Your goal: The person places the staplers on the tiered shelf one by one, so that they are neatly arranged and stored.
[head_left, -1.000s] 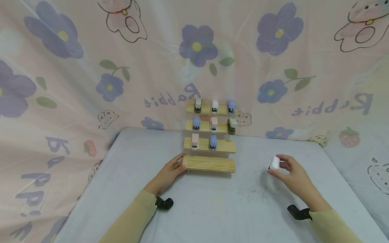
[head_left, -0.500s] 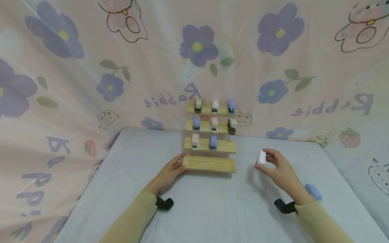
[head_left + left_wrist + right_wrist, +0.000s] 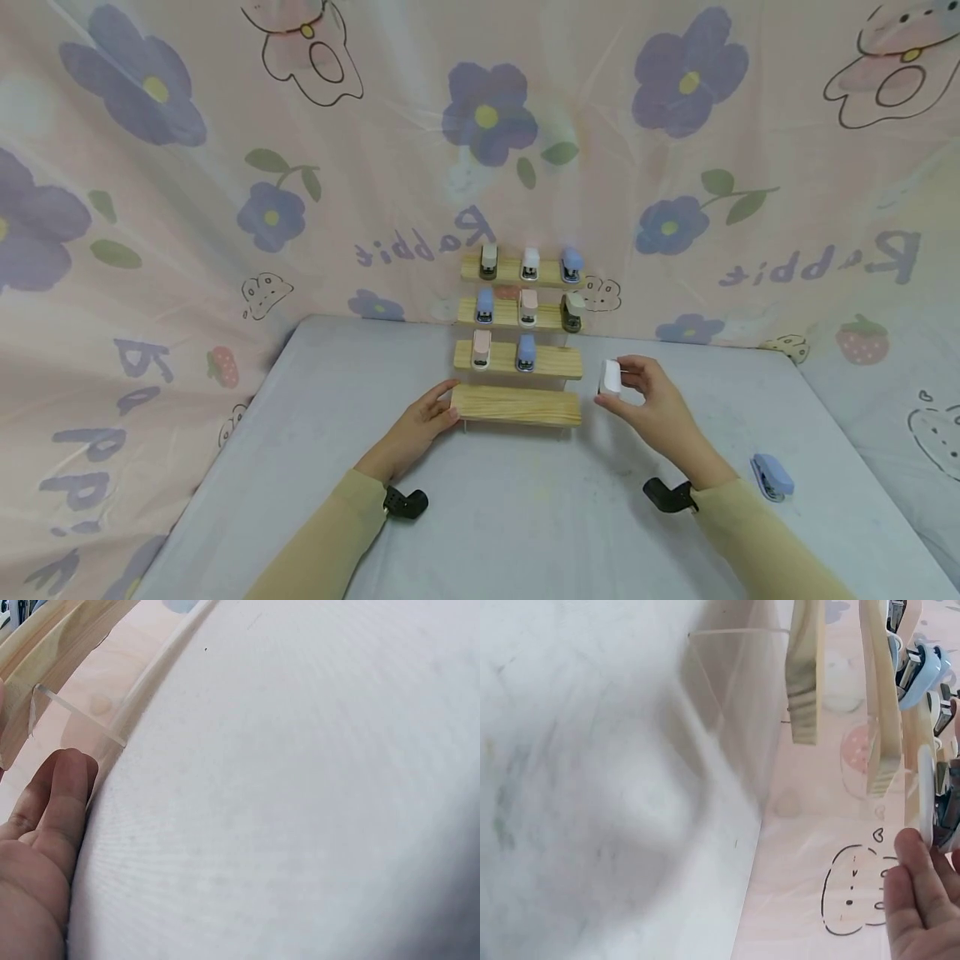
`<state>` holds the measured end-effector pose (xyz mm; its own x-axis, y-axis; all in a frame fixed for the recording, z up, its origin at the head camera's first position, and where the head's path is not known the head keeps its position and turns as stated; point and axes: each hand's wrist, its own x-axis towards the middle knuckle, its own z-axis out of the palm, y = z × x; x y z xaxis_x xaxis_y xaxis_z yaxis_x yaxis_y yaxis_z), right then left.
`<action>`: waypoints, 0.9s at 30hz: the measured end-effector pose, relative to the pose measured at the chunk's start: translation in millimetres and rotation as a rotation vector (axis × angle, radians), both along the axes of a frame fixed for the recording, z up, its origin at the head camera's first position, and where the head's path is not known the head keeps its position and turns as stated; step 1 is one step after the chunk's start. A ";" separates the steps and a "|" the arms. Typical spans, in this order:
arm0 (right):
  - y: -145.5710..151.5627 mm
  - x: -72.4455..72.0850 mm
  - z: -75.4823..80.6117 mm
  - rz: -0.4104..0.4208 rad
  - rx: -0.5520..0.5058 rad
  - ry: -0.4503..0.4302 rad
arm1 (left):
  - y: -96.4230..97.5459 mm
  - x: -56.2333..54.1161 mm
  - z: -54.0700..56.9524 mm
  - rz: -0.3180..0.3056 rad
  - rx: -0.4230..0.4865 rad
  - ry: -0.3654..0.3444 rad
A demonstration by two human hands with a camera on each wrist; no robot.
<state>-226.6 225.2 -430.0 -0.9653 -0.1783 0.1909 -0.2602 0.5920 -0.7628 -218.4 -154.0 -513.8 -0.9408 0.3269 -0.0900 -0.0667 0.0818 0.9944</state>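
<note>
A tiered wooden display rack (image 3: 517, 405) with clear supports stands mid-table, holding mini staplers on its upper three tiers. My left hand (image 3: 408, 429) grips the left end of the lowest board, thumb at the front; its fingers (image 3: 64, 791) show beside the clear support in the left wrist view. Just right of the rack, my right hand (image 3: 663, 412) pinches a white mini stapler (image 3: 611, 377) between thumb and fingers, above the table. On the third tier sit a pink stapler (image 3: 482, 348) and a blue stapler (image 3: 527, 352), with bare wood to their right. The bottom board is bare.
Another blue stapler (image 3: 772, 477) lies on the white tablecloth (image 3: 525, 533) right of my right forearm. The top tier carries grey, white and blue staplers; the second has blue, pink and grey-green ones. A floral curtain (image 3: 405, 167) hangs close behind the rack.
My right hand has moved left with the white stapler, up to the rack's right side. The blue stapler on the table has come into sight behind the forearm. My left hand stays put.
</note>
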 end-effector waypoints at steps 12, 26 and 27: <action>-26.7 -17.8 -0.3 0.037 -0.052 0.035 | 0.4 0.1 0.4 0.001 0.000 -0.002; -35.3 -32.4 -2.3 0.084 -0.052 0.048 | 0.4 0.1 0.3 -0.002 0.008 0.001; -35.3 -33.5 -2.8 0.088 -0.050 0.049 | 0.3 0.2 0.4 -0.002 0.007 0.004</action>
<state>-260.0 189.9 -432.9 -0.9357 -0.2506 0.2483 -0.3470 0.5269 -0.7759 -218.2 -153.7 -513.4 -0.9403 0.3298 -0.0843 -0.0630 0.0746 0.9952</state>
